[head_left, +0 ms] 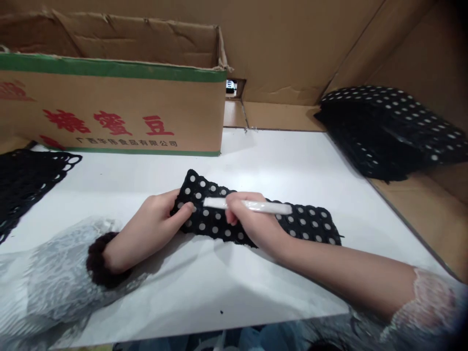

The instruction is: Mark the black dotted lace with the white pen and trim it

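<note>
A black strip with rows of pale round dots lies across the white table in front of me. Its left end is lifted a little, pinched between the thumb and fingers of my left hand. My right hand is closed around a slim white stick-like tool, held much like a pen. The tool's left tip is over the dotted strip near my left thumb; whether it touches the strip I cannot tell. Part of the strip is hidden behind my right hand.
An open cardboard box with red lettering stands at the back left. Black mesh-like material with round holes lies at the left edge. A pile of black dotted strips rests on cardboard at the right. The white tabletop ends close to me.
</note>
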The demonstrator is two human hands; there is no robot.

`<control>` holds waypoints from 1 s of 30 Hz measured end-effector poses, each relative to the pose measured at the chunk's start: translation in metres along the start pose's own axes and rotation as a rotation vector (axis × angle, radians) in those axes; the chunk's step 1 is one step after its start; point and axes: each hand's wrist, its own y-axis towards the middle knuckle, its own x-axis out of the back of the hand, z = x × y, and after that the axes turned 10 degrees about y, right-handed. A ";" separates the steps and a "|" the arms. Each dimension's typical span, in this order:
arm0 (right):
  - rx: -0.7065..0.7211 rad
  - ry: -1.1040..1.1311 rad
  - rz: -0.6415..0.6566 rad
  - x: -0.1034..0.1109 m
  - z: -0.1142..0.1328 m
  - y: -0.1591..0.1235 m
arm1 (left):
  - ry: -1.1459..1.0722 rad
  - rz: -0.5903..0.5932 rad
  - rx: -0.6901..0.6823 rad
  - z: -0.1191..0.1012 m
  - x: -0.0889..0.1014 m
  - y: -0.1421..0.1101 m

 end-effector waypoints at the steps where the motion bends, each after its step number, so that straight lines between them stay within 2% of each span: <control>1: 0.004 0.011 -0.058 0.001 0.001 0.000 | -0.040 0.022 0.016 0.001 0.000 0.001; 3: 0.002 0.000 -0.122 0.002 0.002 0.001 | -0.149 0.098 0.061 0.004 0.001 0.004; 8: -0.018 -0.103 0.045 0.004 -0.001 0.008 | -0.453 0.357 0.171 0.010 0.007 0.014; 12: 0.004 -0.135 0.057 0.005 -0.002 0.012 | -0.514 0.445 0.164 0.013 0.011 0.023; 17: 0.008 -0.162 0.053 0.005 -0.003 0.012 | -0.513 0.450 0.165 0.012 0.013 0.027; 24: -0.013 -0.165 0.039 0.005 -0.004 0.012 | -0.771 0.488 0.195 0.015 0.012 0.025; 30: -0.026 -0.106 0.052 0.004 -0.005 0.014 | -0.665 0.458 0.174 0.018 0.008 0.023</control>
